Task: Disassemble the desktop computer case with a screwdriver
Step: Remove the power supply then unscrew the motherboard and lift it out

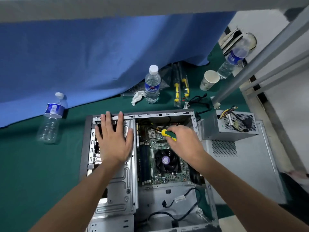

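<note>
Case (87, 148) open (side panel off), motherboard (160, 144) exposed; screwdriver (168, 132) yellow-green.

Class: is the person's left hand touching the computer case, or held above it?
Touching. In the head view the left hand lies flat, fingers spread, on the computer case.

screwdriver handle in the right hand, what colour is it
Green and yellow, seen in the head view: the screwdriver handle sticks out of the right hand.
</note>
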A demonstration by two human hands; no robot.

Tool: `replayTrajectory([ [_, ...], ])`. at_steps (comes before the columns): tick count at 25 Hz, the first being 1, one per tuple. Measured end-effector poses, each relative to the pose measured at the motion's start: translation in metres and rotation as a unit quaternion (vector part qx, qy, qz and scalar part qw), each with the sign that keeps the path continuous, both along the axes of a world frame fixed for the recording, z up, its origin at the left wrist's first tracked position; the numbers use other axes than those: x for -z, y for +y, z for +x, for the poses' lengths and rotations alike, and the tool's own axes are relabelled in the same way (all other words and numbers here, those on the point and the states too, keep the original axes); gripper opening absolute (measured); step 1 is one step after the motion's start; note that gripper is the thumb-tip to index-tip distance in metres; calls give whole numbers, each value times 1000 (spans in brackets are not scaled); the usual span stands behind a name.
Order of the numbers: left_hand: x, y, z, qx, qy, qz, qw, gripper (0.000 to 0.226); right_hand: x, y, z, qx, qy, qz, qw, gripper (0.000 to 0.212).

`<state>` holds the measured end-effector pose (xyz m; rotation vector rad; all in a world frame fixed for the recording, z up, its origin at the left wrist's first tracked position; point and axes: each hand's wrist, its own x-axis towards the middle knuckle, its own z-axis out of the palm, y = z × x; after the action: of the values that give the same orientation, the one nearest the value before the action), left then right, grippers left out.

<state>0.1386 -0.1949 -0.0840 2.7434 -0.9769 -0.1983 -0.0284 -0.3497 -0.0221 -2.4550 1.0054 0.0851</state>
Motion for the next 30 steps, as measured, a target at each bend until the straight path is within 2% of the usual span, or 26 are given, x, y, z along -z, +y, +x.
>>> replayTrajectory([
  [12,1,-3,0,-15,-19,9,1000,64,26,-6,24,-32,26,24,999,33],
  [23,3,-3,0,-16,-30,5,999,65,10,-11,47,-59,66,20,996,25],
  [30,3,-3,0,-16,-29,-5,999,65,-4,-9,71,-80,-27,22,996,24],
])
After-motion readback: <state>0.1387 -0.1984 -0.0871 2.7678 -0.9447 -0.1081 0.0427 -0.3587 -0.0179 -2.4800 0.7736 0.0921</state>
